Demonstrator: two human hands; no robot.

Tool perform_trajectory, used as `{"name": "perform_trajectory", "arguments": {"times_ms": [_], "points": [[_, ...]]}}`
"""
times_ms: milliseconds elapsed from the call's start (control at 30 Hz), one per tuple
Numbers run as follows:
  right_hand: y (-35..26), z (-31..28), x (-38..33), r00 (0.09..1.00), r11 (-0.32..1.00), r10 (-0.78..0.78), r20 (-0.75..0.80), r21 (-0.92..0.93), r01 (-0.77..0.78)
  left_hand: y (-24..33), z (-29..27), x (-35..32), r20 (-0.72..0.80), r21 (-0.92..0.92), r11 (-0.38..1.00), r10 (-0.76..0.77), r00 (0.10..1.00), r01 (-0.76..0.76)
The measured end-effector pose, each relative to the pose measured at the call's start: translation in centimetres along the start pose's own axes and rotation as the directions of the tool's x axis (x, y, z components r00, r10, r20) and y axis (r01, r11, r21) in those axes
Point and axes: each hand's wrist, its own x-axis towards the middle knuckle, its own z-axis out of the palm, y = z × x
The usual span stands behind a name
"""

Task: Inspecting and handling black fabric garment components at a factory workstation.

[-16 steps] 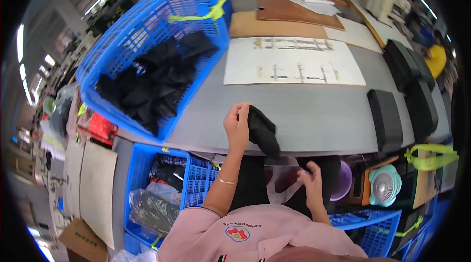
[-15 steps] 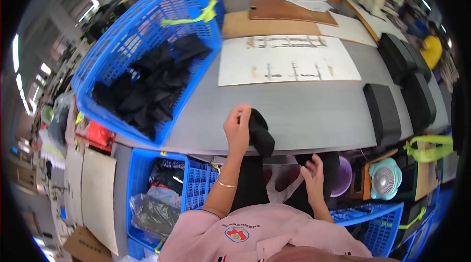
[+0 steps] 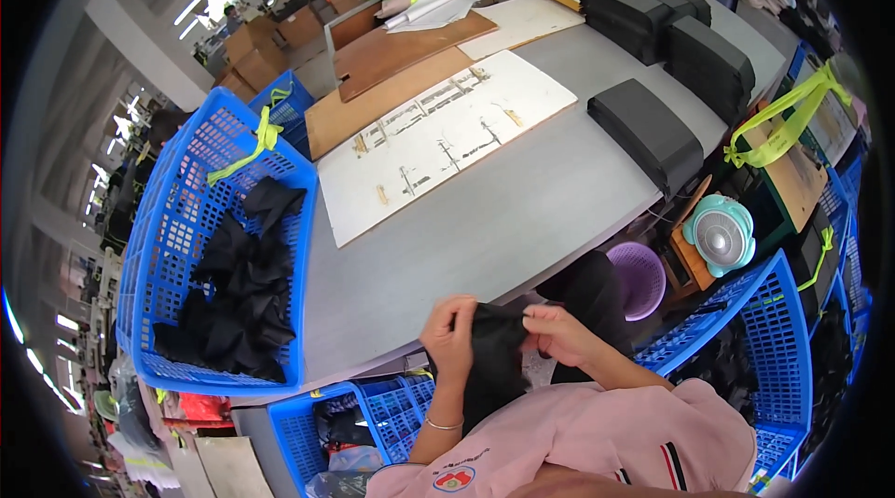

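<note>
A piece of black cloth (image 3: 496, 334) is stretched between my two hands, just off the near edge of the grey table and over my lap. My left hand (image 3: 450, 334) pinches its upper left corner, and my right hand (image 3: 557, 334) pinches its right side. Against my dark trousers, the lower edge of the cloth is hard to make out. To the left, a blue plastic basket (image 3: 296, 297) leans on the table, holding a heap of similar black cloth pieces (image 3: 238, 288).
A marked white board (image 3: 447, 139) lies on the grey table (image 3: 424, 260). Several stacks of black pieces (image 3: 645, 132) stand at the right. A purple bin (image 3: 637, 282), a turquoise fan (image 3: 720, 234) and another blue basket (image 3: 783, 349) are at my right, below the tabletop.
My left hand has brought the black cloth back from over the table toward my body. My right hand, empty before, now grips the cloth too. The view has swung to the right.
</note>
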Motion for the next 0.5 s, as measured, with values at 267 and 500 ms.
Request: {"name": "perform_trajectory", "arguments": {"times_ms": [267, 500], "points": [[-3.4, 3.9, -0.9, 0.963, 0.83, -0.258, 0.077, -0.492, 0.262, -0.9, -2.1, -0.1, 0.159, -0.586, 0.632, -0.523, 0.837, 0.507], [-1.1, 0.8, 3.8, 0.684, -0.065, -0.629, 0.369, -0.902, 0.427, -0.3, -1.0, -4.9, 0.82, -0.421, 0.065, -0.398, 0.411, 0.905]]}}
